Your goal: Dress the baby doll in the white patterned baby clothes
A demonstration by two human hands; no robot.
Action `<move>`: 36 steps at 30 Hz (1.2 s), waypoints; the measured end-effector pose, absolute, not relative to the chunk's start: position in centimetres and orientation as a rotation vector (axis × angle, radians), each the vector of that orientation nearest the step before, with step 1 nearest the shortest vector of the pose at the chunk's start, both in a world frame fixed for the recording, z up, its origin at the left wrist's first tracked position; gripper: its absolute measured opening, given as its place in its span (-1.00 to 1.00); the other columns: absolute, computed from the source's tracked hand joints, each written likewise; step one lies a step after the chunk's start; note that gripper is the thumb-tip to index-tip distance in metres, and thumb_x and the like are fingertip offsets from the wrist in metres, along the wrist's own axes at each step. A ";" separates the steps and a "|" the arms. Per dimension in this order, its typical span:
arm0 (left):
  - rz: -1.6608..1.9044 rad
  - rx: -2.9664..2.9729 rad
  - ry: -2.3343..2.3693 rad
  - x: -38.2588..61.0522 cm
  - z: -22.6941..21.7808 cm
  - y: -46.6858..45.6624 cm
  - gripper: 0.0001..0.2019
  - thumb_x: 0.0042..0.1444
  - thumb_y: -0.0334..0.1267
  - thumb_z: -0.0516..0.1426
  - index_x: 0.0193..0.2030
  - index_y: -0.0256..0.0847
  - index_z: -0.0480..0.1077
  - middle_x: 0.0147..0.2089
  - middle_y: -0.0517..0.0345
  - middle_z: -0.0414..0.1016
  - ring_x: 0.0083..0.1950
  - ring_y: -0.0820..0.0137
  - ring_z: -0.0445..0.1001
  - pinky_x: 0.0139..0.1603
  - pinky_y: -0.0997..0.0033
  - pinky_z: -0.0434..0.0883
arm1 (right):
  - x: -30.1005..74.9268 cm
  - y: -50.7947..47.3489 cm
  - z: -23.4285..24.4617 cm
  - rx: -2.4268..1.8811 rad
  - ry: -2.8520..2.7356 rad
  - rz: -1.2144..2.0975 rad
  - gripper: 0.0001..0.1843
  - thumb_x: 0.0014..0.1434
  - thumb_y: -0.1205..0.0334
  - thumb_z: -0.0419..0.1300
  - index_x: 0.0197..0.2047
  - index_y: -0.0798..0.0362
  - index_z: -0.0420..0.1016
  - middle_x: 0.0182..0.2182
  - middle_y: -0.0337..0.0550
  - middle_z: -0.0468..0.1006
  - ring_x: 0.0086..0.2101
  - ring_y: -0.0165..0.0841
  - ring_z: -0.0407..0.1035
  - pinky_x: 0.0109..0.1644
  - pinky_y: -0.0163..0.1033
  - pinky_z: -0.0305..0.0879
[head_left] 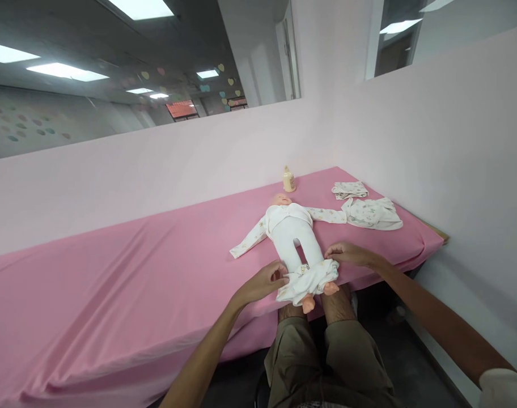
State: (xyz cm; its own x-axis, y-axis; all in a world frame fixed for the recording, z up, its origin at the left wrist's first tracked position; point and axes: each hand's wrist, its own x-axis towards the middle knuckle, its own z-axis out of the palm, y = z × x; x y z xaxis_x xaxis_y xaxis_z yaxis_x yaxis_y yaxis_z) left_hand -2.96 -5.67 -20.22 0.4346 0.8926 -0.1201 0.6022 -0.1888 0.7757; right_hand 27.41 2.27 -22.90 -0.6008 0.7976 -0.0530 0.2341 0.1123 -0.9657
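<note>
A baby doll [299, 235] lies on its back on the pink-covered table, head away from me and feet at the front edge. Its body is white, and patterned sleeves stretch out to both sides. Patterned baby pants [307, 281] are bunched around its lower legs, with the bare feet sticking out below. My left hand [269, 280] pinches the left edge of the pants, fingers curled. On the opposite side, my right hand [346, 253] grips the upper right edge of the pants between thumb and fingers.
A cream pump bottle [289, 180] stands behind the doll's head. Folded patterned cloth [350, 190] and a crumpled patterned garment [375, 214] lie at the right. The pink sheet [156, 272] has creases on the left. Walls with windows rise behind and to the right.
</note>
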 end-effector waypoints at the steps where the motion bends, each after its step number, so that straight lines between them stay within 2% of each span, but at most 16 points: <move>1: 0.456 1.920 1.272 -2.7 -20.2 -5.5 -0.72 0.15 -0.02 0.10 -0.22 -0.22 0.33 -0.22 0.17 0.32 -0.26 0.43 0.24 -0.21 0.41 0.30 | 27.6 2.4 -22.7 -0.984 -1.934 1.548 -0.80 -0.02 0.14 0.26 -0.34 0.05 0.63 -0.35 -0.14 0.62 -0.32 -0.29 0.43 -0.21 -0.22 0.30; 6: 0.385 1.961 1.190 -1.6 -19.9 -5.5 -0.73 0.19 -0.04 0.05 -0.28 -0.23 0.29 -0.37 0.25 0.17 -0.36 0.47 0.13 -0.37 0.47 0.16 | 27.9 1.9 -22.6 -0.902 -2.009 1.668 -0.77 -0.05 0.19 0.28 -0.27 0.06 0.58 -0.32 -0.17 0.59 -0.35 -0.35 0.41 -0.28 -0.28 0.29; 10: 0.394 2.062 1.168 -1.0 -19.6 -5.4 -0.77 0.19 -0.09 0.06 -0.33 -0.22 0.28 -0.31 0.23 0.22 -0.32 0.46 0.17 -0.31 0.47 0.19 | 27.6 1.4 -23.1 -0.839 -2.125 1.520 -0.85 -0.09 0.22 0.32 -0.38 0.06 0.57 -0.38 -0.19 0.51 -0.36 -0.36 0.35 -0.29 -0.29 0.26; 12: 0.470 2.088 1.195 -1.0 -19.6 -5.3 -0.76 0.20 -0.09 0.05 -0.36 -0.22 0.28 -0.27 0.20 0.25 -0.28 0.44 0.21 -0.25 0.45 0.23 | 27.5 1.4 -23.2 -0.829 -2.108 1.456 -0.87 -0.07 0.20 0.32 -0.41 0.06 0.56 -0.37 -0.20 0.49 -0.35 -0.37 0.33 -0.28 -0.29 0.26; 16: 0.756 2.013 1.244 -1.1 -20.5 -4.6 -0.72 0.25 -0.05 0.00 -0.33 -0.22 0.28 -0.23 0.16 0.30 -0.22 0.42 0.26 -0.18 0.42 0.27 | 27.4 2.1 -23.5 -0.820 -1.886 1.537 -0.77 0.06 0.09 0.25 -0.29 0.08 0.51 -0.31 -0.20 0.49 -0.31 -0.37 0.33 -0.23 -0.27 0.25; 20: 0.935 1.829 1.401 -0.8 -21.7 -3.0 -0.67 0.23 0.01 -0.01 -0.38 -0.21 0.25 -0.37 0.19 0.31 -0.34 0.42 0.25 -0.31 0.42 0.23 | 26.6 3.7 -24.8 -0.929 -1.710 1.530 -0.69 0.03 0.02 0.26 -0.29 0.10 0.43 -0.39 -0.25 0.46 -0.36 -0.39 0.30 -0.27 -0.29 0.21; 23: 1.069 1.746 1.525 -0.5 -22.6 -1.6 -0.70 0.20 -0.02 0.01 -0.42 -0.19 0.20 -0.41 0.20 0.29 -0.37 0.41 0.24 -0.36 0.41 0.18 | 25.7 5.4 -26.0 -1.005 -1.739 1.445 -0.67 0.00 -0.01 0.27 -0.34 0.09 0.39 -0.46 -0.28 0.41 -0.43 -0.42 0.25 -0.37 -0.32 0.14; 26: 1.169 1.700 1.631 -0.6 -23.3 -0.3 -0.72 0.20 -0.07 0.01 -0.45 -0.18 0.18 -0.42 0.21 0.28 -0.37 0.40 0.22 -0.36 0.40 0.15 | 24.8 7.0 -26.5 -1.024 -1.786 1.346 -0.66 0.02 -0.04 0.25 -0.35 0.08 0.39 -0.46 -0.26 0.42 -0.42 -0.39 0.27 -0.37 -0.31 0.14; 32: 1.280 1.549 1.483 -1.7 -24.2 1.4 -0.69 0.12 -0.10 0.15 -0.53 -0.19 0.20 -0.44 0.23 0.27 -0.37 0.40 0.18 -0.33 0.41 0.11 | 23.9 9.3 -26.5 -1.031 -1.802 1.316 -0.68 0.01 -0.03 0.23 -0.36 0.07 0.39 -0.43 -0.22 0.47 -0.38 -0.34 0.33 -0.31 -0.27 0.19; 36: 1.366 1.368 1.407 -2.3 -25.0 1.7 -0.70 0.05 -0.13 0.24 -0.55 -0.20 0.27 -0.44 0.23 0.31 -0.36 0.41 0.21 -0.32 0.42 0.16 | 23.6 9.9 -27.3 -1.021 -1.802 1.289 -0.67 0.03 -0.05 0.21 -0.37 0.07 0.37 -0.46 -0.24 0.45 -0.40 -0.35 0.32 -0.31 -0.26 0.18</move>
State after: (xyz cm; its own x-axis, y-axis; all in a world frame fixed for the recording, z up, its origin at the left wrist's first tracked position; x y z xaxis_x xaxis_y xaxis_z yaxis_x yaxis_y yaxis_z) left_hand -2.34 1.74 -25.04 -0.1647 0.9725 0.1647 0.1929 -0.1319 0.9723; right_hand 23.62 9.91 -27.26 -0.4545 0.8865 0.0869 0.2039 0.1985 -0.9586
